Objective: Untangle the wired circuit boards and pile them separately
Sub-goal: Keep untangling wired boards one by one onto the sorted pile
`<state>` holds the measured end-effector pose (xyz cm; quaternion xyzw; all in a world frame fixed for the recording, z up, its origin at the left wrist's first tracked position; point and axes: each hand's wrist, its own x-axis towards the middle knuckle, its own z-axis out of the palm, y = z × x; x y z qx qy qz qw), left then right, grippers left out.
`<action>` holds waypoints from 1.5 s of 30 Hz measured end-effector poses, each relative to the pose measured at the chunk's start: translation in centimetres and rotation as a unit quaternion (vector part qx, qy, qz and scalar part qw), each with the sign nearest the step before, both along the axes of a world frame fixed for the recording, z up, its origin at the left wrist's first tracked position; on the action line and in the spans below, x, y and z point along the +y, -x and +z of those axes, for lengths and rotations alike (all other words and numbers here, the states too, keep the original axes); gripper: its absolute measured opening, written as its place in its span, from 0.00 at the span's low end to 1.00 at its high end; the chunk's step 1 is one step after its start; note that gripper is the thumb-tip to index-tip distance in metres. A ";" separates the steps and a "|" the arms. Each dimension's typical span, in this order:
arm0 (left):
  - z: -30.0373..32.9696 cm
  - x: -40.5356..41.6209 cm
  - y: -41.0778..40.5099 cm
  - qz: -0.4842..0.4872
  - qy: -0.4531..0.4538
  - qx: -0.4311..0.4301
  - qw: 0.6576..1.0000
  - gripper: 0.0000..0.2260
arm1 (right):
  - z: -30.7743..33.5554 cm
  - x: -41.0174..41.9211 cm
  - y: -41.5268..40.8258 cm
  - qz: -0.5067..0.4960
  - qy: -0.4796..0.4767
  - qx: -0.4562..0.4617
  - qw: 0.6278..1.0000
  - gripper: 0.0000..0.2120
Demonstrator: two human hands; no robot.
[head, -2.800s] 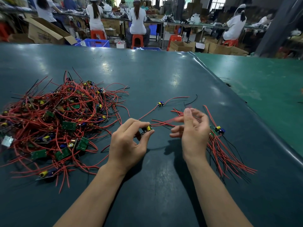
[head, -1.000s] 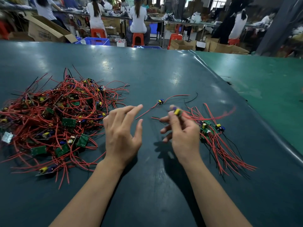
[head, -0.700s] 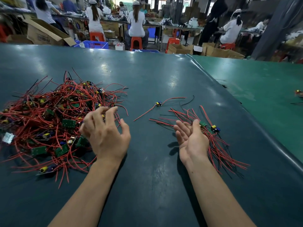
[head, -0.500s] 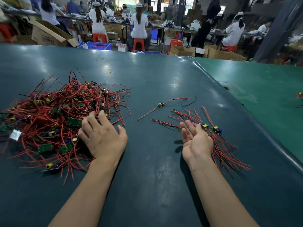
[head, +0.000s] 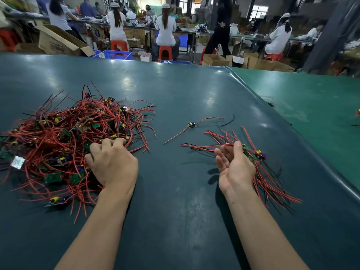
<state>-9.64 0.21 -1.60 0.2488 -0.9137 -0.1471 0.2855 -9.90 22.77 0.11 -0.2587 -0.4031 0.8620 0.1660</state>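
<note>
The left hand (head: pixel 114 164) had its fingertips buried in the tangled heap (head: pixel 64 137), so whatever they held could not be told. The heap ran off the frame's left edge. The right hand (head: pixel 234 168) covered part of the sorted pile (head: pixel 270 180). Background workers (head: pixel 165 26) were blurred.

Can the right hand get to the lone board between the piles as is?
Probably yes. The right hand is open, and bare mat lies between it and the lone board; only its own wires trail nearby.

Left hand (head: pixel 113 162) digs into tangled pile (head: pixel 64 141) (red wires).
</note>
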 end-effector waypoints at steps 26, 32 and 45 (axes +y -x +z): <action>-0.2 2.6 -0.7 -0.212 0.022 0.248 0.945 0.05 | 0.1 -0.5 0.3 0.127 -0.183 -0.002 0.975 0.06; -0.3 2.6 -0.7 -0.216 0.003 0.230 0.949 0.06 | -1.1 1.0 1.3 0.176 -0.527 -0.092 0.826 0.23; -0.3 2.7 -0.6 -0.222 -0.015 0.212 0.952 0.06 | -0.2 1.1 1.9 0.177 -0.425 -0.098 0.882 0.12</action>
